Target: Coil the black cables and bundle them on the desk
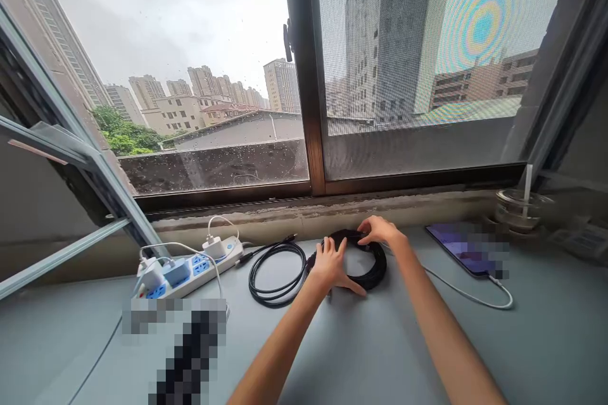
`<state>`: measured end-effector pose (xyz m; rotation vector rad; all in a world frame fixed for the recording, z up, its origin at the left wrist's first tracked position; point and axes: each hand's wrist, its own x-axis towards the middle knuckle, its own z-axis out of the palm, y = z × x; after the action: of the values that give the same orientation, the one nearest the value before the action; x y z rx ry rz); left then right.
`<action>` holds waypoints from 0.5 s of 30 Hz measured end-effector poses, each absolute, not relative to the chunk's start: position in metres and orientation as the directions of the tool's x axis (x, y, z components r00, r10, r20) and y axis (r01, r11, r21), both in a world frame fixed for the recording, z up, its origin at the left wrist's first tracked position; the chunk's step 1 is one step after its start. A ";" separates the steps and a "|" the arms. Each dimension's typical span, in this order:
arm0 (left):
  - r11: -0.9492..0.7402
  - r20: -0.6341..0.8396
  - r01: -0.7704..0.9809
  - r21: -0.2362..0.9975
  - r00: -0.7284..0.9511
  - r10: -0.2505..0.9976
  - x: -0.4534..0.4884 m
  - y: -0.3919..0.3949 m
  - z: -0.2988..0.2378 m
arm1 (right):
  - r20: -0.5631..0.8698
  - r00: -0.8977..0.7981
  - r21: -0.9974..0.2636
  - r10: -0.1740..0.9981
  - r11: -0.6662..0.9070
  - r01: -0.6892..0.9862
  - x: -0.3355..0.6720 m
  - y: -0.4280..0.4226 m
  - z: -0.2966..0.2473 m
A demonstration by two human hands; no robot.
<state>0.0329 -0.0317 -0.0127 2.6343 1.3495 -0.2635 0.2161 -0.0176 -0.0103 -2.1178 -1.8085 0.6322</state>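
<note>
A thick coil of black cable point(375, 266) lies on the grey sill near the window. My left hand point(331, 267) rests on the coil's left side, fingers spread over it and thumb out. My right hand point(379, 230) pinches the coil's far rim with bent fingers. A thinner loop of black cable point(275, 272) lies just left of the coil, its plug end pointing toward the window.
A white power strip point(190, 269) with white chargers plugged in sits at the left. A phone point(463, 250) with a white cable lies at the right, a glass with a straw point(522, 207) behind it. Window frame runs along the back.
</note>
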 end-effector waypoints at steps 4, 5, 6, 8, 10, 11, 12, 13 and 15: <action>-0.550 -0.274 0.825 0.132 0.564 0.779 0.028 -0.027 -0.007 | -0.101 0.170 -0.511 0.980 -0.197 0.837 0.219 -0.020 -0.008; -0.543 -0.268 0.827 0.146 0.562 0.783 0.025 -0.024 -0.004 | -0.089 0.188 -0.517 0.978 -0.206 0.831 0.220 -0.021 -0.007; -0.538 -0.246 0.829 0.155 0.560 0.791 0.023 -0.022 -0.001 | -0.075 0.205 -0.524 0.976 -0.214 0.825 0.221 -0.023 -0.004; -0.519 -0.150 0.842 0.148 0.537 0.830 0.015 -0.015 0.006 | -0.039 0.237 -0.538 0.971 -0.220 0.814 0.224 -0.027 0.002; -0.464 -0.050 0.878 0.120 0.472 0.880 0.006 -0.006 0.015 | 0.006 0.261 -0.555 0.965 -0.214 0.804 0.226 -0.032 0.009; -0.418 -0.029 0.902 0.109 0.424 0.905 0.000 -0.002 0.020 | 0.031 0.268 -0.564 0.963 -0.205 0.800 0.227 -0.035 0.014; -0.371 -0.028 0.923 0.102 0.375 0.927 -0.006 0.003 0.025 | 0.057 0.273 -0.573 0.960 -0.192 0.796 0.228 -0.037 0.018; -0.318 -0.037 0.943 0.096 0.322 0.946 -0.012 0.008 0.029 | 0.085 0.277 -0.581 0.957 -0.179 0.794 0.228 -0.040 0.023; -0.208 -0.048 0.974 0.084 0.213 0.976 -0.024 0.016 0.035 | 0.142 0.281 -0.595 0.949 -0.145 0.791 0.228 -0.045 0.034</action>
<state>-0.0240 0.0155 0.0355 2.3701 1.9128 0.0241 0.2283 -0.0448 0.0336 -1.9826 -1.5559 0.3592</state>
